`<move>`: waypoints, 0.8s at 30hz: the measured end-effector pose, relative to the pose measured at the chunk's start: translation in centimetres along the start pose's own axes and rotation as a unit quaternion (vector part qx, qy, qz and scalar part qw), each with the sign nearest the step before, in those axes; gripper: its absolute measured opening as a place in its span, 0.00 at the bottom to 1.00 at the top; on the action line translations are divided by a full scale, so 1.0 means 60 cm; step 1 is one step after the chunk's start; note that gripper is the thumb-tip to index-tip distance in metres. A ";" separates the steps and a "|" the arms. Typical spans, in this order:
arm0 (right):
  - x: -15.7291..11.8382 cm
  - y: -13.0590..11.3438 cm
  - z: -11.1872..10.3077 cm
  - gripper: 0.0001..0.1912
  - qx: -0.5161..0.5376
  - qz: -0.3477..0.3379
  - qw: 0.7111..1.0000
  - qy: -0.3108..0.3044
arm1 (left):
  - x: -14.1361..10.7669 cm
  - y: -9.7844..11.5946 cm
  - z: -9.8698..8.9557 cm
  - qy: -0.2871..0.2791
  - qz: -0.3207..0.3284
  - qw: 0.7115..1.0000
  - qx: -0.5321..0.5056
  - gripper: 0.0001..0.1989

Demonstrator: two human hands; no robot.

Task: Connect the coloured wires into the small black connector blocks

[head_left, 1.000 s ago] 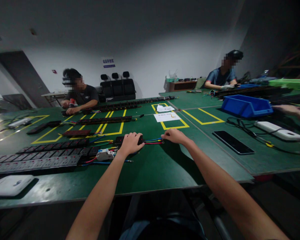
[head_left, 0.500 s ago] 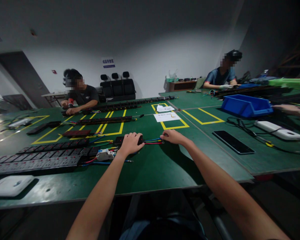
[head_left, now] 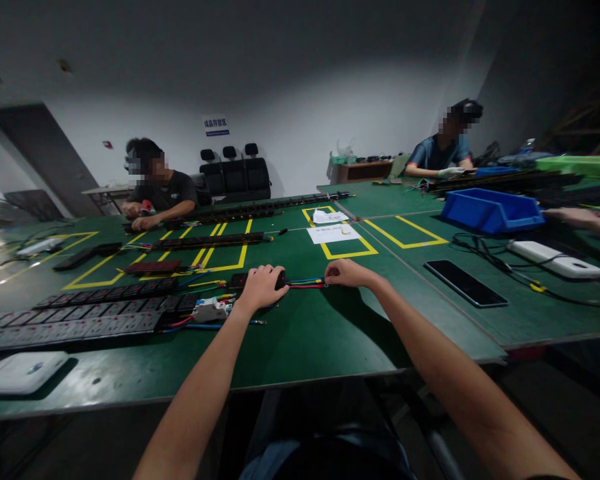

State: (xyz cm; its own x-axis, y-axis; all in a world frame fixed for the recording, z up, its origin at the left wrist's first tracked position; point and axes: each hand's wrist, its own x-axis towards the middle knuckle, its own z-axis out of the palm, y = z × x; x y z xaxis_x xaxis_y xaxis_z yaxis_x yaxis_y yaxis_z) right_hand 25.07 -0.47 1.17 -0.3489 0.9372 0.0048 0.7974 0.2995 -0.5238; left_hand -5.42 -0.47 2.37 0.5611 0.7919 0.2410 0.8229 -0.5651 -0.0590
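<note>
My left hand (head_left: 264,287) is closed over a small black block (head_left: 237,281) lying on the green table. From the block's right end run several coloured wires (head_left: 305,284), blue, green-yellow and red. At their far end my right hand (head_left: 349,273) pinches the wire tips between thumb and fingers. Left of my hands lie black power strips (head_left: 75,325) with rows of sockets. A white circuit breaker (head_left: 210,309) with red and blue leads sits beside their near ends. A loose blue wire (head_left: 240,325) ends below my left hand.
On the right are a dark phone (head_left: 465,283), a blue bin (head_left: 490,212), a white power bank (head_left: 555,260) and black cables. Paper sheets (head_left: 330,233) lie ahead, beside yellow tape outlines. A white device (head_left: 25,372) is near left. Two co-workers sit across; another person's arm reaches in at right.
My right hand has shifted very slightly to the right along the wires, with its fingers drawn closer together. My left hand stays on the black block.
</note>
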 end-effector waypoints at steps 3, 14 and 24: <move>-0.001 -0.002 0.000 0.12 0.005 0.005 1.000 -0.002 | -0.001 0.000 0.000 0.004 0.003 1.000 0.002 0.25; -0.011 -0.002 -0.011 0.23 0.057 -0.026 0.998 -0.022 | 0.001 -0.001 0.000 -0.002 0.005 1.000 -0.008 0.26; -0.008 -0.004 -0.005 0.16 0.034 -0.041 0.998 -0.032 | 0.001 -0.002 -0.001 0.000 0.007 1.000 -0.011 0.25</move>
State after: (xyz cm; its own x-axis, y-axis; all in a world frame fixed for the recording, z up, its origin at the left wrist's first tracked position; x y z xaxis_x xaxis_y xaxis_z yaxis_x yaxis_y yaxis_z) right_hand 25.18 -0.92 1.56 -0.4449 0.8956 -0.0037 0.7301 0.3603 -0.5807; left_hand -5.49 -0.35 2.43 0.5731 0.7835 0.2403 0.8124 -0.5817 -0.0411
